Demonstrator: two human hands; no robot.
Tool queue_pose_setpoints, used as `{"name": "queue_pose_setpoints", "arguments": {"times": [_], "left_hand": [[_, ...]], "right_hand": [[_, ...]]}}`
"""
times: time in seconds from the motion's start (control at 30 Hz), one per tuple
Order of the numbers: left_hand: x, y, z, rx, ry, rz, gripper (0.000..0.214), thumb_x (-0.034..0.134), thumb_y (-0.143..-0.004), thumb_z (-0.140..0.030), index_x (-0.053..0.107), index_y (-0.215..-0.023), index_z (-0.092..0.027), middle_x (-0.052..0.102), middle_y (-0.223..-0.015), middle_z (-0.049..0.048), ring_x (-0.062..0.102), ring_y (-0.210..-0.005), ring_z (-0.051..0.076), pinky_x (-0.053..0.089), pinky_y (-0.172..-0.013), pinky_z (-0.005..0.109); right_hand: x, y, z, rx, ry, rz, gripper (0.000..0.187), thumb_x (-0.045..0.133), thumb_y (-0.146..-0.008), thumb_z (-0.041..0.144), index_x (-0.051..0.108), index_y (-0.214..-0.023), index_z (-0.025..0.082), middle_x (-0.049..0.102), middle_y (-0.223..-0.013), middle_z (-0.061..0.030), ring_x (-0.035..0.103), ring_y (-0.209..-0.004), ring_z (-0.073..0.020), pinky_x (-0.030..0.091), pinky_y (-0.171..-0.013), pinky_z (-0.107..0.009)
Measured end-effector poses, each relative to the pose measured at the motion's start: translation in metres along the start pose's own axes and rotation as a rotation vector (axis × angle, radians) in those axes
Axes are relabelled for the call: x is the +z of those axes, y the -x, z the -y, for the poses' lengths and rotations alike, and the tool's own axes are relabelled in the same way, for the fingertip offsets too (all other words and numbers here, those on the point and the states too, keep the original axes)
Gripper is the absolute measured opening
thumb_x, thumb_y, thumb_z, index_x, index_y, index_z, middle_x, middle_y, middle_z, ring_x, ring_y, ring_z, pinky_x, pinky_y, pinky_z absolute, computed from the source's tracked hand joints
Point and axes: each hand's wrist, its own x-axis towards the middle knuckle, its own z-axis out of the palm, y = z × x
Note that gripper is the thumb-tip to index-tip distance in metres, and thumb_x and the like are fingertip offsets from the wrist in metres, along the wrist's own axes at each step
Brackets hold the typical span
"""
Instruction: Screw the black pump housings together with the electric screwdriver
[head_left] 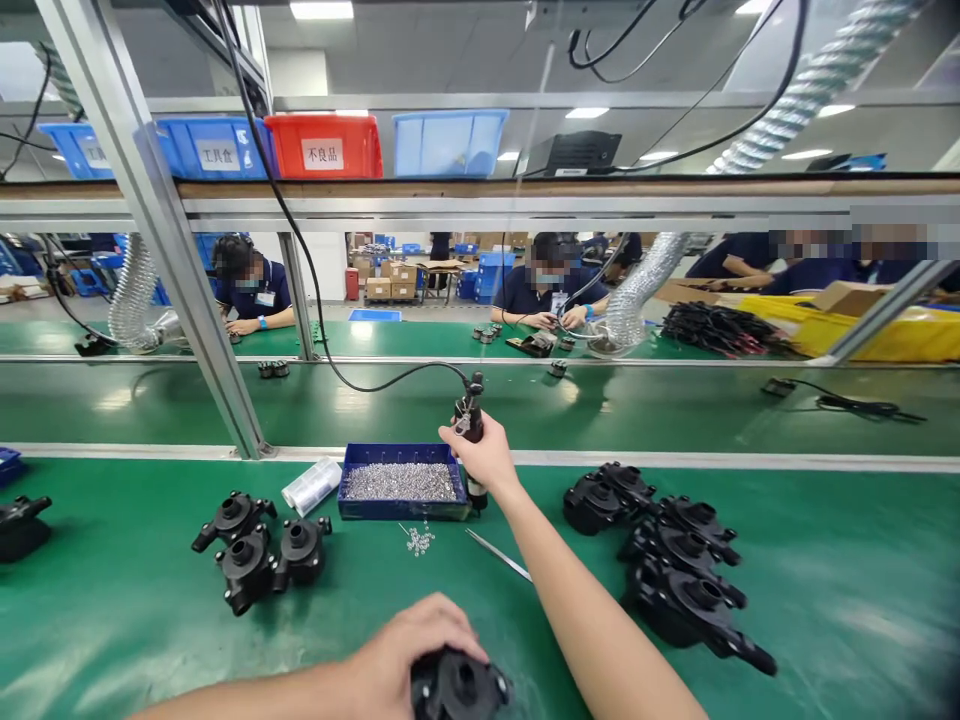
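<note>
My left hand (420,640) is closed over a black pump housing (469,690) at the bottom of the head view; the frame edge cuts off part of the housing. Farther forward, my right hand (484,450) is wrapped round a black electric screwdriver (471,420) whose cable runs up and to the left. The screwdriver stands upright at the right end of a blue tray (405,512) full of small shiny screws (401,481). A few loose screws or washers (420,540) lie on the green mat in front of the tray. Tweezers (499,555) lie partly behind my right forearm.
Several black pump housings stand left (247,565) and right (690,590) of my hands. A clear plastic roll (311,486) lies beside the tray. A metal post (172,250) rises at the left. Across the conveyor (375,400), several people work.
</note>
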Motion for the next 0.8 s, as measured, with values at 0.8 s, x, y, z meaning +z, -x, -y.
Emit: {"name": "queue_pose_setpoints", "arguments": {"times": [0.8], "left_hand": [[-0.006, 0.01, 0.016, -0.378, 0.083, -0.368, 0.054, 0.094, -0.056, -0.045, 0.064, -0.089, -0.015, 0.055, -0.081, -0.0029, 0.046, -0.078, 0.014, 0.037, -0.069, 0.023]], "right_hand": [[-0.021, 0.031, 0.035, 0.039, 0.385, 0.282, 0.038, 0.068, -0.085, 0.033, 0.064, -0.122, 0.022, 0.068, -0.116, -0.0106, 0.061, -0.103, -0.0267, 0.047, -0.09, -0.039]]}}
